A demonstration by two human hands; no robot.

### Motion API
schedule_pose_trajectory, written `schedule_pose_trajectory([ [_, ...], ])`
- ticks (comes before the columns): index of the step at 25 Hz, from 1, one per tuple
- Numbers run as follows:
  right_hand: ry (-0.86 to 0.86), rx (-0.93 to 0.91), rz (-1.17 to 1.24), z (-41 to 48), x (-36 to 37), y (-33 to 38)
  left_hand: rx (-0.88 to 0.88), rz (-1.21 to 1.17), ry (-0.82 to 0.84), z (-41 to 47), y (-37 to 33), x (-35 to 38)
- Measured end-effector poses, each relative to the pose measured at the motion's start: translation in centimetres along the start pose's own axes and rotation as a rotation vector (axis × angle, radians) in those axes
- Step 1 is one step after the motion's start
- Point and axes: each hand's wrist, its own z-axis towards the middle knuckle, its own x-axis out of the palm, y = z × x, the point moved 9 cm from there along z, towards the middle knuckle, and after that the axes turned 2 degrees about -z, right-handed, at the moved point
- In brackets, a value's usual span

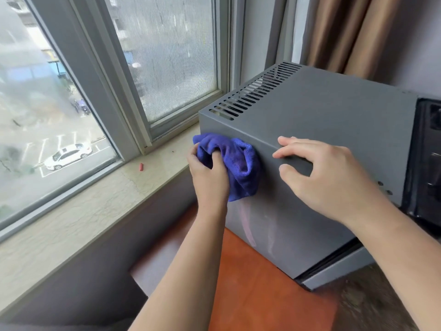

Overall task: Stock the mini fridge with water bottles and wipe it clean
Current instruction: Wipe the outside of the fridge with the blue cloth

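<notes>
Nearest the camera, two bare forearms are seen reaching fwd over an orange-brown table top (262,295). The left hand (210,177) is closed round a bunched blue cloth (235,163), fingers curled tight into its folds, and the cloth is pressed vs. the near-left side panel of the grey mini fridge (310,130), just below its top edge and close to the far-left corner. Faint streaks are visible on the panel below the cloth. The right hand (327,177) is laid on the fridge's top edge, to the right of the cloth, fingers loosely spread and bent over the edge, thumb on the side panel; nothing is held in it. The fridge is set on the table, w/ its lower right corner showing a lighter grey strip at the base. A row of vent slots (253,91) is cut along the far-left edge of the top. To the right, a dark appliance (427,158) is partly seen at frame edge. Left of the fridge a pale stone windowsill (95,206) is seen, w/ a small red object (141,167) lying on it. Beyond, a grey-framed window (133,87) and brown curtains (353,32) are seen; a white car (68,156) is parked outside below. No water bottles are in view.
</notes>
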Motion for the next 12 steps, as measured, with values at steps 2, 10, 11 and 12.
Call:
schedule_pose_trajectory([
  [2, 0.006, 0.0, 0.004, 0.1, 0.1, 0.1, 0.061, 0.025, 0.007, 0.2, -1.0, 0.7],
  [10, 0.046, -0.003, 0.022, 0.1, 0.3, 0.2, 0.245, 0.226, 0.064, -3.5, 1.0, 1.3],
  [11, 0.043, -0.004, 0.022, 0.1, 0.3, 0.3, 0.237, 0.234, 0.125, -4.8, 1.7, 1.7],
  [12, 0.038, -0.005, 0.022, 0.1, 0.3, 0.4, 0.23, 0.236, 0.168, -5.6, 2.1, 2.0],
])
